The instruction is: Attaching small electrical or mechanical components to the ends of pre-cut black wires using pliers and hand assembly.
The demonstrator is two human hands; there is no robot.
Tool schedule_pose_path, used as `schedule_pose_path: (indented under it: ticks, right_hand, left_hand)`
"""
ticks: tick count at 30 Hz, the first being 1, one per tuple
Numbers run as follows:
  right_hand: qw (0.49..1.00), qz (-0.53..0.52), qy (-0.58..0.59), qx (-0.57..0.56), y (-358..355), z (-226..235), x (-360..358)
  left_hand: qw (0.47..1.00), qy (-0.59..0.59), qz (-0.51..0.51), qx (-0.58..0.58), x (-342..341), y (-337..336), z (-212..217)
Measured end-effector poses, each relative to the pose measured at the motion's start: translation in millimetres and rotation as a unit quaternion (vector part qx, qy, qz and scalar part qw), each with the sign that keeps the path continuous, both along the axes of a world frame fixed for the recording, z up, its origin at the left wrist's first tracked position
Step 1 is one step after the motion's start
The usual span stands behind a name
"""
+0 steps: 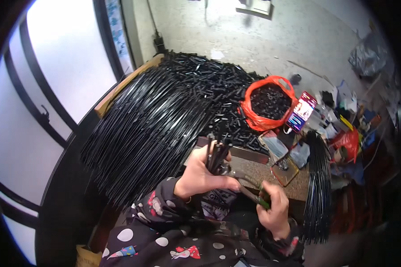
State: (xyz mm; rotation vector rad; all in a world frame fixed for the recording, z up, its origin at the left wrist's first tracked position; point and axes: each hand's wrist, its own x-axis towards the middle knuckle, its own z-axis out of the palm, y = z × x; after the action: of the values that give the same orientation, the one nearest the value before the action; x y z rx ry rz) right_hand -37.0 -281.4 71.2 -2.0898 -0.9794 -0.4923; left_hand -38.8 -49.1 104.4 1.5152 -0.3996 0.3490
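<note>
My left hand (197,177) is closed around a small bunch of short black tubes (217,156), which stick up above the fingers. My right hand (276,210) grips the handles of a pair of pliers (250,192), with a bit of green showing near the grip. The pliers' head reaches up to the tubes beside my left thumb; what lies in its jaws I cannot make out. Just beyond my left hand, a broad layer of long thin black rods (147,129) spreads over the table, with a heap of short black tubes (200,73) behind it.
An open red plastic bag (255,122) holds small black pieces. Beside it a lit phone (302,111) leans with a cable attached. A bundle of black rods (318,187) hangs over the right edge. A wooden board (129,84) borders the heap; clutter (349,118) lies far right.
</note>
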Motion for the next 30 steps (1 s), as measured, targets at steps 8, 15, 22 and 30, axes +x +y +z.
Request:
schedule_pose_path:
  ticks: [8, 15, 22, 30]
  right_hand:
    - [0.687, 0.249, 0.681, 0.044, 4.1, -14.8, -11.6]
    - [0.997, -0.035, -0.026, -0.063, 0.0, -12.9, -8.3]
    - [0.668, 0.272, 0.681, 0.125, 4.6, 7.7, -21.6]
    - [0.687, 0.233, 0.672, 0.148, -0.9, -19.9, -32.3]
  left_hand:
    - [0.995, 0.034, -0.081, -0.052, 6.0, -6.7, -3.4]
    - [0.991, 0.053, -0.09, -0.08, 1.7, -1.8, -3.8]
    - [0.999, 0.027, -0.034, -0.005, 0.6, -10.8, -3.3]
    - [0.997, 0.065, 0.018, -0.029, 7.2, -31.0, -17.8]
